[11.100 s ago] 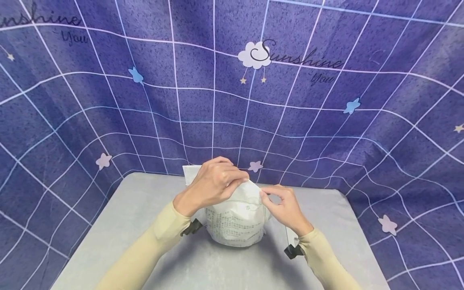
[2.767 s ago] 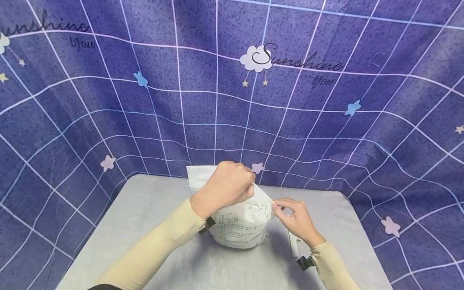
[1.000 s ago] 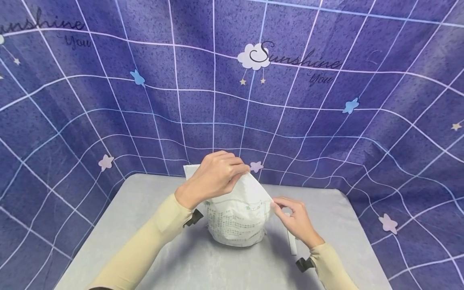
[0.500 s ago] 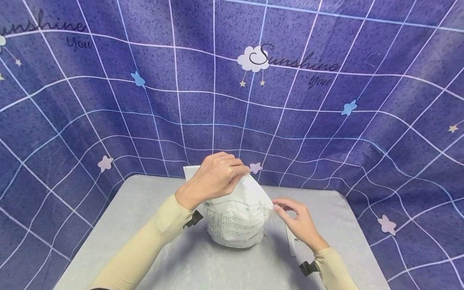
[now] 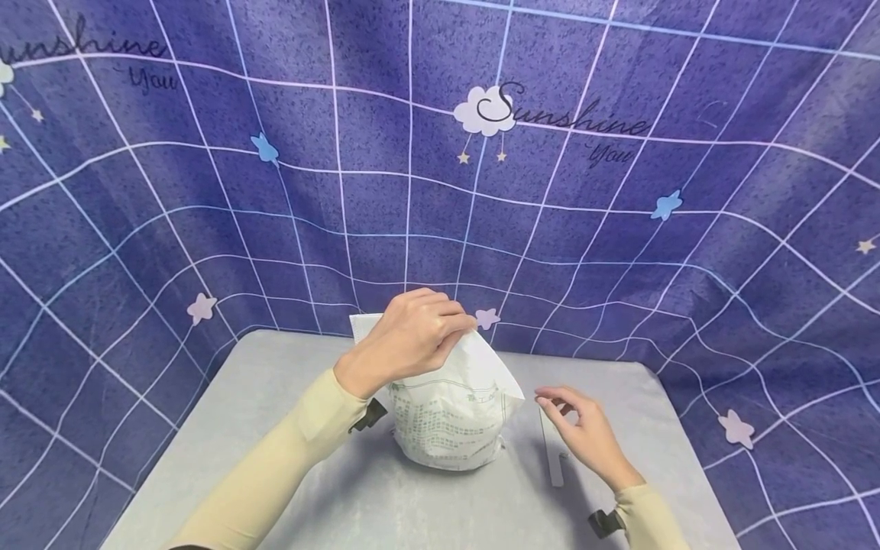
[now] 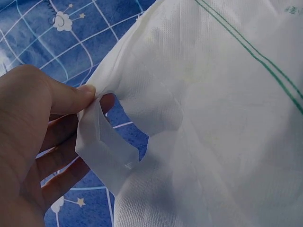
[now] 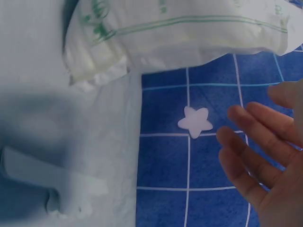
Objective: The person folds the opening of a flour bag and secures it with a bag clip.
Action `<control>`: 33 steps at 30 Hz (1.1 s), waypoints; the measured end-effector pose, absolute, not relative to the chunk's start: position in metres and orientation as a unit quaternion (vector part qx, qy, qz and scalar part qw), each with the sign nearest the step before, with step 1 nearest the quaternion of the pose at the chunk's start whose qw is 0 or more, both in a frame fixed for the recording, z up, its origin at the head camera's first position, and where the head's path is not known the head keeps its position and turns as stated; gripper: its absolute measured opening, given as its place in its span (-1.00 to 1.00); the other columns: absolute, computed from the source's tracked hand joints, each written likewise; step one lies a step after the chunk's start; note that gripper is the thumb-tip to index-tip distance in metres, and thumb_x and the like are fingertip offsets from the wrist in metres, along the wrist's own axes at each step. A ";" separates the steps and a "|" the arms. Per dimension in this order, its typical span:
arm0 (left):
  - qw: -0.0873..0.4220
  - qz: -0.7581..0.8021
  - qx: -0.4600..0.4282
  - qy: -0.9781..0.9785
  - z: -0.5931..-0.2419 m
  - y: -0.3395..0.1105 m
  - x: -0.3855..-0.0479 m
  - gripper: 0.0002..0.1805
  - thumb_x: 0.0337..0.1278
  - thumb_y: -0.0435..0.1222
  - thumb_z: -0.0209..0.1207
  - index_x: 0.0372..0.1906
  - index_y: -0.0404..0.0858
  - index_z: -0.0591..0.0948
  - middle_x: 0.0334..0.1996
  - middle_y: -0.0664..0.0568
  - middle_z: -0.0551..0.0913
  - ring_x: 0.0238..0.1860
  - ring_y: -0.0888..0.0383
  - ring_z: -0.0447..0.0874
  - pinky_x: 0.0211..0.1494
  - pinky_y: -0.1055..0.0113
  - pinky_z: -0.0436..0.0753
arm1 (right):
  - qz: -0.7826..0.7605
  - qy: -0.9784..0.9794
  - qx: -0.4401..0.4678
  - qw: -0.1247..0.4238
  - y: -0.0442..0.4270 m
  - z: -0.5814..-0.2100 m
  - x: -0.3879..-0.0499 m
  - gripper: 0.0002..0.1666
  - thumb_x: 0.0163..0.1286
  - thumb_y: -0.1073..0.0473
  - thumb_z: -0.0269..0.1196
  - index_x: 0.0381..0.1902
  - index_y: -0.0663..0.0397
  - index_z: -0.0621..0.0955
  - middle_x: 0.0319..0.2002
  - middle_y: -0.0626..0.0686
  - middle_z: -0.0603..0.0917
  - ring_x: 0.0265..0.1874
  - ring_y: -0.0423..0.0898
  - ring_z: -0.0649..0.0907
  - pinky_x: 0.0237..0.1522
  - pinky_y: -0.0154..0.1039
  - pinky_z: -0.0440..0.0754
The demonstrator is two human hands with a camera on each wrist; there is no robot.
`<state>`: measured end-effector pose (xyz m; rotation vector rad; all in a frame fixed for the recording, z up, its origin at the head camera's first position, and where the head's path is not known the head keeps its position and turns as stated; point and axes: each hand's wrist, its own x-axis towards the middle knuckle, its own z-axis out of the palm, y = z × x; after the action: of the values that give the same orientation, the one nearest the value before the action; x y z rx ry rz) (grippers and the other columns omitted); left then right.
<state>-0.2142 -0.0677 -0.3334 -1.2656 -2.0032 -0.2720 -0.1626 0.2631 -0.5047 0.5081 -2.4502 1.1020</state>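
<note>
A white woven plastic bag with green and grey print stands bulging on the table. My left hand grips its top edge. In the left wrist view the thumb and fingers of that hand pinch the rim beside a cut-out handle hole in the bag. My right hand is off to the right of the bag's free top corner, apart from it, fingers loosely bent. The right wrist view shows the right hand holding nothing. What is inside the bag is hidden.
A narrow white strip lies on the grey tabletop, below and left of my right hand. Behind the table hangs a purple-blue curtain with a grid and stars.
My right hand has let go of the bag's right top corner and moved right and towards me. The corner now sticks out free. My left hand keeps its grip on the top edge.
</note>
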 end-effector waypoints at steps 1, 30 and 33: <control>0.369 -0.106 -0.493 -0.781 -0.334 -0.068 -0.214 -0.84 0.40 -0.35 0.30 -0.15 -0.09 0.86 -0.31 0.23 0.80 -0.27 0.19 0.75 0.03 0.34 0.71 | 0.383 -0.884 0.177 0.202 0.264 -0.505 -0.162 -0.81 0.49 0.24 0.40 0.01 0.01 0.82 -0.11 -0.15 0.83 -0.25 -0.27 0.72 -0.17 -0.21 0.74; 0.379 -0.110 -0.501 -0.771 -0.333 -0.067 -0.215 -0.86 0.38 -0.35 0.32 -0.17 -0.10 0.86 -0.34 0.21 0.78 -0.30 0.18 0.73 0.00 0.36 0.71 | 0.220 -0.974 0.040 0.036 0.305 -0.531 -0.159 -0.56 0.40 -0.04 0.44 -0.02 0.22 0.78 -0.28 0.05 0.77 -0.30 0.00 0.72 -0.26 0.08 0.72; 0.381 -0.110 -0.502 -0.768 -0.334 -0.067 -0.215 -0.86 0.36 -0.36 0.34 -0.16 -0.10 0.86 -0.35 0.20 0.78 -0.30 0.18 0.74 0.00 0.36 0.72 | 0.209 -0.978 0.026 -0.004 0.307 -0.533 -0.159 -0.53 0.40 -0.10 0.44 -0.07 0.23 0.78 -0.35 0.00 0.75 -0.32 -0.01 0.72 -0.24 0.12 0.73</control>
<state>-0.2153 -0.0669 -0.3337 -1.2825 -1.9616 -0.2798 -0.1588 0.3075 -0.5327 0.0833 -3.0783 0.6586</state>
